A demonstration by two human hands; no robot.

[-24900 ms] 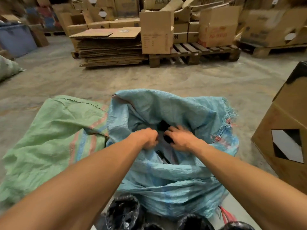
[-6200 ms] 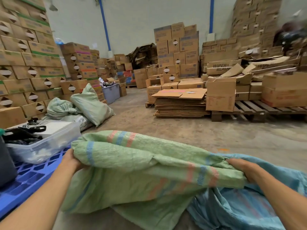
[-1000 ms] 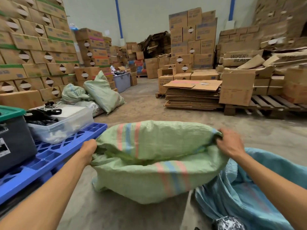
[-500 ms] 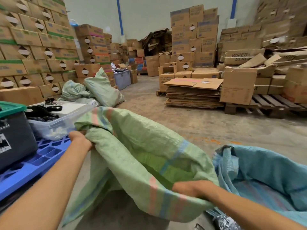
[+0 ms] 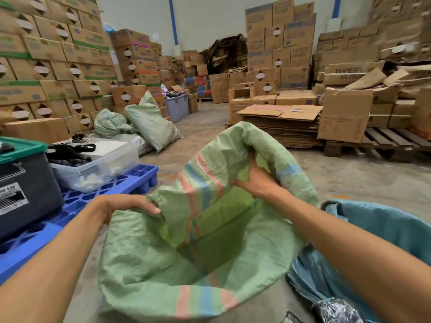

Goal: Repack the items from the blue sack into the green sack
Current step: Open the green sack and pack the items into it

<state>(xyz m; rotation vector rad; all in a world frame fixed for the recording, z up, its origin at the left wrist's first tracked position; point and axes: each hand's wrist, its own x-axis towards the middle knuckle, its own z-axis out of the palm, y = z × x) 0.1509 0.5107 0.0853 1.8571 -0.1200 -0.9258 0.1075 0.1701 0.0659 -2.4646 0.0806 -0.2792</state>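
Green sack [image 5: 210, 257] of woven plastic, pink and blue stripes, mouth spread wide over concrete floor [image 5: 349, 178]. Left hand [image 5: 123, 206] gripping its near-left rim, right hand [image 5: 256, 180] clutching the far rim. Crinkled blue sack [image 5: 384, 231] touching, just right.

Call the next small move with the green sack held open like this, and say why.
Probably fold the rim down so the mouth stays open unaided. Both hands are occupied: the left hand grips the near-left edge of the green woven plastic sack, and the right hand grips the far edge. Its inside looks empty, and a black plastic-wrapped item lies in the blue woven sack beside it.
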